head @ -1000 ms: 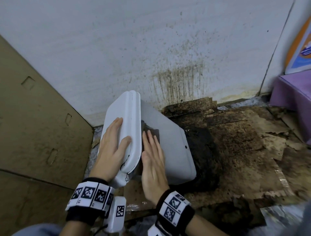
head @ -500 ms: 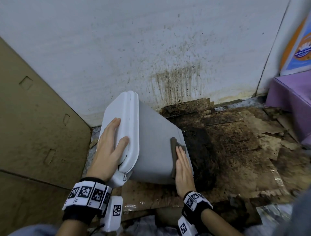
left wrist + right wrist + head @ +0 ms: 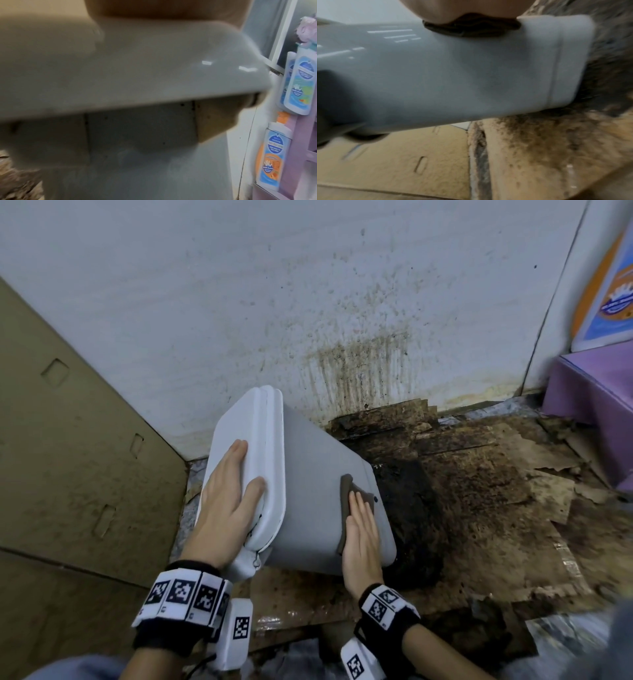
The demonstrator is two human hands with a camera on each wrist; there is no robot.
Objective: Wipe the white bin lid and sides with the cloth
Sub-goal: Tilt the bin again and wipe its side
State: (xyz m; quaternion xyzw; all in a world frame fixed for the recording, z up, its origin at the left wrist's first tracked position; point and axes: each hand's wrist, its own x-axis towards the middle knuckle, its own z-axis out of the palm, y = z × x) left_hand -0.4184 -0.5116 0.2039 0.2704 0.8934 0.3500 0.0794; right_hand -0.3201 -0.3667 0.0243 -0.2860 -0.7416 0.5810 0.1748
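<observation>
Two bare forearms at the bottom of the frame. Each wrist wears a black band (image 3: 178, 642) ringed with white blocks (image 3: 181, 597) printed with black square codes. A small white box (image 3: 236, 635) hangs below each.

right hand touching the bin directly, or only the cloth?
Cannot tell. Head view shows the right hand flat on the cloth against the bin side, but whether the palm meets plastic is hidden.

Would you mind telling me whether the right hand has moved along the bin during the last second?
Yes. The right hand slid the cloth away from the lid, toward the bin's base.
</observation>
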